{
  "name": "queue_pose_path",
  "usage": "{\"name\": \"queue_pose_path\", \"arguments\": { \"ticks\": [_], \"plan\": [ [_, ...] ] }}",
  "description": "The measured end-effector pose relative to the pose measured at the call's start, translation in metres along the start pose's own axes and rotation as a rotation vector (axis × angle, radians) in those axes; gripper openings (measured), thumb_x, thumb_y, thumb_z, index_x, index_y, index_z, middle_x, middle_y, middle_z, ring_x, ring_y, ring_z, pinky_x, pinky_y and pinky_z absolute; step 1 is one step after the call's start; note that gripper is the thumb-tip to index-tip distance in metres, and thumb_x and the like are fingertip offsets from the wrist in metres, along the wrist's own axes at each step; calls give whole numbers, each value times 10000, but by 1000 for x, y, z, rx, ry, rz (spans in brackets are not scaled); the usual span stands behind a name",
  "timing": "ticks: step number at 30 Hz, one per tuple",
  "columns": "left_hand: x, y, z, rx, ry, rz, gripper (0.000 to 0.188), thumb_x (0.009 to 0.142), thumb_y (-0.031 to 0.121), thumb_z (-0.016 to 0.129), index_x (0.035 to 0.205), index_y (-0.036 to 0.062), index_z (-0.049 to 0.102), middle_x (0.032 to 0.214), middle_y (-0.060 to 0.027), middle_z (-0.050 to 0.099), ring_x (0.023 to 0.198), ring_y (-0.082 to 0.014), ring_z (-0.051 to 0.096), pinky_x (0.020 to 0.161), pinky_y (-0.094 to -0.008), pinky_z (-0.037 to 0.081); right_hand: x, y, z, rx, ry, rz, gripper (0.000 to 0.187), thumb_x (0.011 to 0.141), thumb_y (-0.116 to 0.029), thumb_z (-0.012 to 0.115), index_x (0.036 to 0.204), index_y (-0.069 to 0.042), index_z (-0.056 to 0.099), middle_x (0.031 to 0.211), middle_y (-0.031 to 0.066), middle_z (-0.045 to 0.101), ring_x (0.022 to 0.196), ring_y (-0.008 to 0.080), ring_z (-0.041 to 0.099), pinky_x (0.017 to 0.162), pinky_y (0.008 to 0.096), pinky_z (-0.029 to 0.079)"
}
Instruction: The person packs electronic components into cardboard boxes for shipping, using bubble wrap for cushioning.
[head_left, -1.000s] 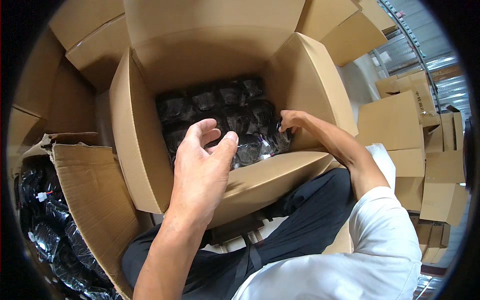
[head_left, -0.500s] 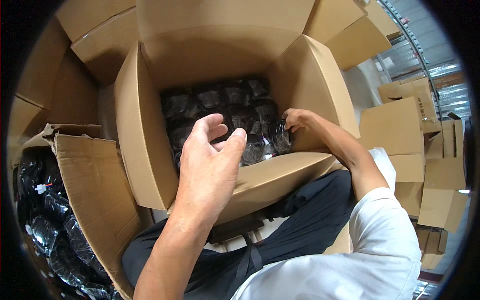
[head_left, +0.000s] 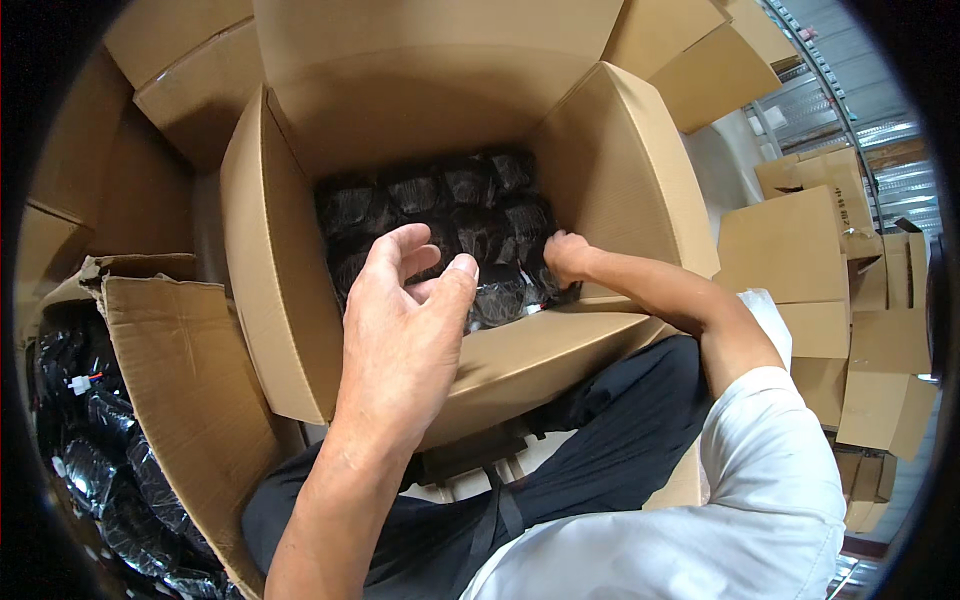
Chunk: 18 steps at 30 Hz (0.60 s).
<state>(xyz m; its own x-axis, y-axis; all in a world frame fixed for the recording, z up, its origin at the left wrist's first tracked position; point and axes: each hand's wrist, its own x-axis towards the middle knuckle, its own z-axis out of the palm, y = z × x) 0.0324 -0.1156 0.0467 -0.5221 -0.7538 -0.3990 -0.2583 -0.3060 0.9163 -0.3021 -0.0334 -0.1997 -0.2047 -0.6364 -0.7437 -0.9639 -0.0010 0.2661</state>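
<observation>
Right hand point(head_left: 566, 256) | has slid left off the box point(head_left: 300, 300) wall, now pressed closed onto a bag point(head_left: 540, 275) in the near right corner | left hand point(head_left: 405, 325) stays open, empty, above the near flap | bags point(head_left: 430, 200) remain packed; we judge one is being seated.

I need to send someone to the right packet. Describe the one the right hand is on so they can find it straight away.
Start at the big open cardboard box in front of the person, packed with black shiny plastic packets. Go to the near right corner, where the right hand presses down. The packet under its fingers lies against the box's right wall, the only one being touched.
</observation>
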Motion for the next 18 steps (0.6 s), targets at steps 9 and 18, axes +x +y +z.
{"name": "queue_pose_path", "arguments": {
  "ticks": [9,18],
  "plan": [
    [-1,0,-2,-34,36,77,591,921,247,649,1370,-86,455,1304,-269,554,1059,-253,636,902,-374,525,3,10,33,-375,122,-31,758,740,-294,818,1290,92,465,1238,243,580,1097,375,614,876,443,514],
    [-4,8,-3,-39,43,137,592,916,237,650,1358,-104,453,1293,-294,558,1081,-274,643,926,-384,516,13,-6,55,-212,159,-91,593,754,-412,780,1098,57,665,1038,199,684,922,314,695,731,414,561]
  ]
}}
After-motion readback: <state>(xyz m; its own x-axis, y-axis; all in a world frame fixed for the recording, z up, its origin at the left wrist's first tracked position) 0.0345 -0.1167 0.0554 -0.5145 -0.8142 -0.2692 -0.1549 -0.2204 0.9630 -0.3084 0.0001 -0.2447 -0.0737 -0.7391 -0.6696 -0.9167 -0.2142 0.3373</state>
